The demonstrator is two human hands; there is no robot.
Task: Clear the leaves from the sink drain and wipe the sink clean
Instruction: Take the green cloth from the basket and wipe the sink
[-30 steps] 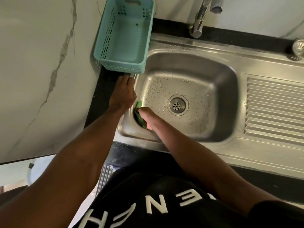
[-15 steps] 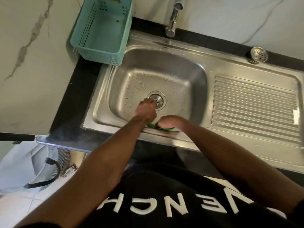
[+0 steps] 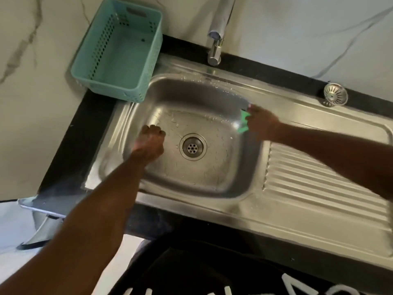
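The steel sink has a wet basin with water drops, and its round drain shows no leaves. My right hand presses a green cloth against the basin's right wall near the rim. My left hand rests inside the basin left of the drain, fingers curled, with nothing visible in it.
A teal plastic basket stands on the black counter at the sink's back left corner. The chrome tap rises behind the basin. A metal drain strainer lies at the back right, above the ribbed drainboard.
My right hand carried the green cloth from the basin's left wall, along the near rim, to the right wall. My left hand moved off the left rim into the basin beside the drain.
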